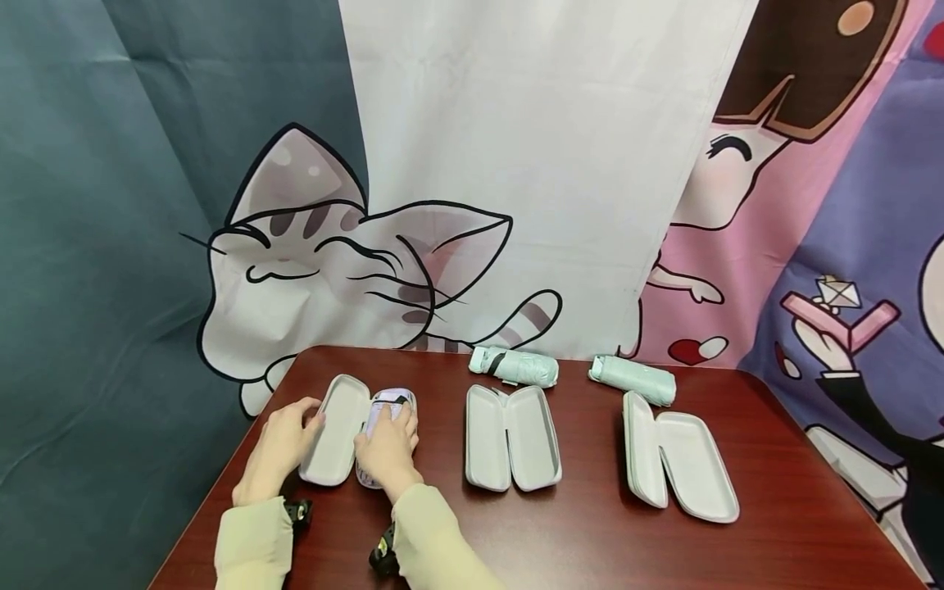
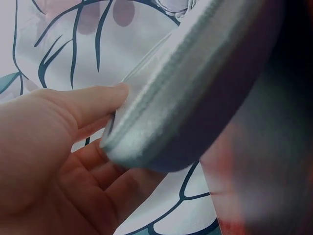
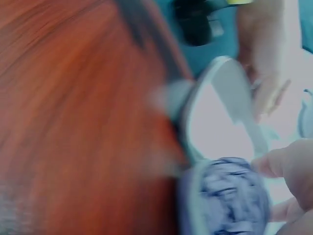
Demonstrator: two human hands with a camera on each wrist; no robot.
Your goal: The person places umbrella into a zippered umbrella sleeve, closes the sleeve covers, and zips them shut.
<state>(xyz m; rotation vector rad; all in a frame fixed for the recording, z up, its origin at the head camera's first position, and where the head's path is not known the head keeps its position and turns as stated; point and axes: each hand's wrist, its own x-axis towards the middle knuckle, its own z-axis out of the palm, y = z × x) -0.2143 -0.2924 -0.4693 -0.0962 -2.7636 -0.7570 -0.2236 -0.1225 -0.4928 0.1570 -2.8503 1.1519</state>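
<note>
An open pale grey zip case [image 1: 335, 430] lies at the left of the table with its two halves spread. A folded lavender umbrella [image 1: 394, 397] with a dark strap sits in the case's right half; the right wrist view shows its bunched fabric end [image 3: 232, 196]. My right hand [image 1: 388, 447] lies over this umbrella and presses on it with extended fingers, partly hiding it. My left hand [image 1: 276, 447] holds the outer edge of the left half, thumb on the rim and fingers behind, as the left wrist view shows.
Two more open grey cases stand to the right, a middle case [image 1: 534, 442] and a right case [image 1: 701, 467]. Behind them lie two folded mint umbrellas, one at centre [image 1: 527, 369] and one at right [image 1: 634, 379]. A printed cloth [image 1: 546, 164] hangs behind the wooden table [image 1: 590, 541].
</note>
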